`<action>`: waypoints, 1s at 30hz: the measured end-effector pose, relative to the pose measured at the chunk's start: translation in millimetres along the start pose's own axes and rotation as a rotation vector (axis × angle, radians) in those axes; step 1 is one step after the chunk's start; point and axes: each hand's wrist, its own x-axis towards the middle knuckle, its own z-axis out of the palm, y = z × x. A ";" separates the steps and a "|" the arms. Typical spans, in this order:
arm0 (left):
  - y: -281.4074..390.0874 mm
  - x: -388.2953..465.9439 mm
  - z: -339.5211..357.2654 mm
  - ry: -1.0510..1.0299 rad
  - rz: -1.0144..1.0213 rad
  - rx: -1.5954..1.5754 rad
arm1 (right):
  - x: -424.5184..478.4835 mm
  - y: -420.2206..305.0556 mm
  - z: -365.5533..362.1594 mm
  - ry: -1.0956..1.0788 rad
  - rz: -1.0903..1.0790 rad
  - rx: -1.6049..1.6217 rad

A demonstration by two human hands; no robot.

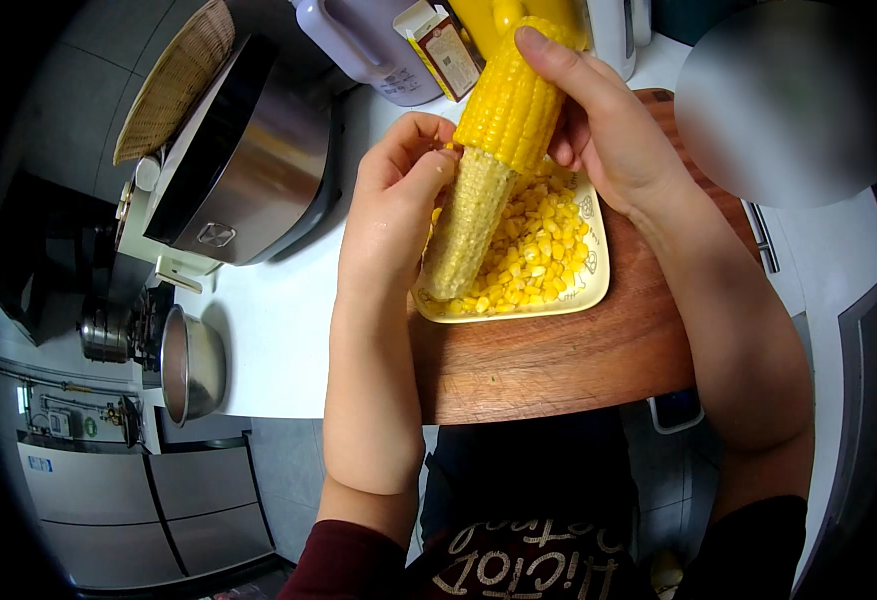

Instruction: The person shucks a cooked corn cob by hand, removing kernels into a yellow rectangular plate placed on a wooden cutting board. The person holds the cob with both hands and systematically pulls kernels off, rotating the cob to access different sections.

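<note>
A corn cob (509, 112) slants above the plate, its upper part full of yellow kernels and its lower part stripped down to pale core. My right hand (596, 112) grips the kernelled upper end, thumb on top. My left hand (408, 165) is beside the edge where kernels meet bare core, thumb and forefinger pinched together at a small yellow bit. Beneath the cob, loose corn kernels (543, 255) cover much of a square cream plate (596, 292) with printed drawings on its rim. That plate rests on a wooden cutting board (558, 367).
Left of my arm stands a steel-sided rice cooker (258, 165), with a wicker basket (175, 75) behind it. A metal bowl (198, 367) is at the white counter's (281, 337) left edge. A lilac jug (371, 45) and a small carton (442, 52) stand at the back.
</note>
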 end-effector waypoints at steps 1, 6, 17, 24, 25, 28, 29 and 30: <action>0.9 0.2 0.1 -0.006 -0.003 0.001 | 0.1 1.1 -0.3 0.019 0.006 -0.006; 3.2 0.5 -2.8 -0.043 -0.016 0.030 | 1.1 2.9 -1.7 0.036 0.002 -0.024; 3.4 -1.2 5.8 -0.071 0.051 0.129 | 2.0 5.1 -0.1 0.076 0.007 -0.041; 7.4 -4.5 7.1 -0.087 0.069 0.094 | 2.2 6.5 -2.3 0.071 0.027 -0.010; 6.8 -4.1 6.4 -0.090 0.069 0.108 | 1.9 6.4 -1.7 0.076 0.032 -0.018; 4.9 -1.4 3.6 -0.091 0.065 0.152 | 0.8 5.9 1.2 0.072 0.040 -0.042; 4.1 -0.8 2.8 -0.087 0.062 0.167 | 0.7 5.8 1.9 0.059 0.037 -0.051; 3.4 -0.3 2.9 -0.085 0.058 0.183 | 0.5 5.9 1.8 0.047 0.035 -0.060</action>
